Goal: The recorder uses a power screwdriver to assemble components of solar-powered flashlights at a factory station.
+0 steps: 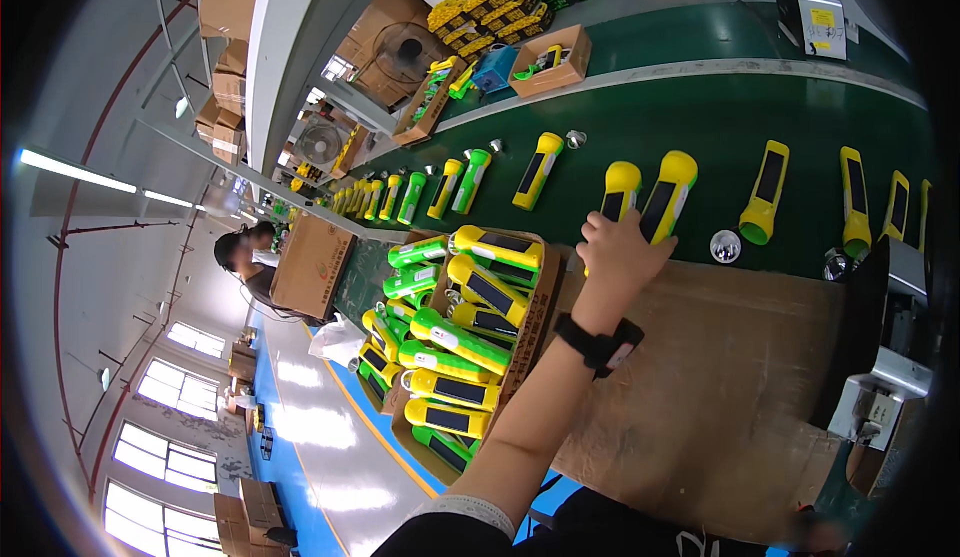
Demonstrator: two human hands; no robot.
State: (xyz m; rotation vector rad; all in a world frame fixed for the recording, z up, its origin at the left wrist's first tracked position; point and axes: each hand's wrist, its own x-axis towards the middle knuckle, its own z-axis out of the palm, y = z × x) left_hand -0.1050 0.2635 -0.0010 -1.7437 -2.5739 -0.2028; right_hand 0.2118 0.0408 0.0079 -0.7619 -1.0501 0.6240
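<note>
My left hand (622, 253) reaches over the near edge of the green belt, a black band on its wrist. Its fingers curl round the lower part of a yellow flashlight (622, 179) with a dark panel. Just right of that one, touching or almost touching the hand, lies a second yellow flashlight (669, 192). A loose round reflector (725, 247) sits on the belt to the right of the hand. My right hand does not show.
Below left, a cardboard box (540, 332) is heaped with yellow and green flashlights. More flashlights, such as this yellow one (766, 189), line the belt (700, 107) both ways. A brown board (700, 377) lies in front of me; a metal fixture (880, 397) stands at right.
</note>
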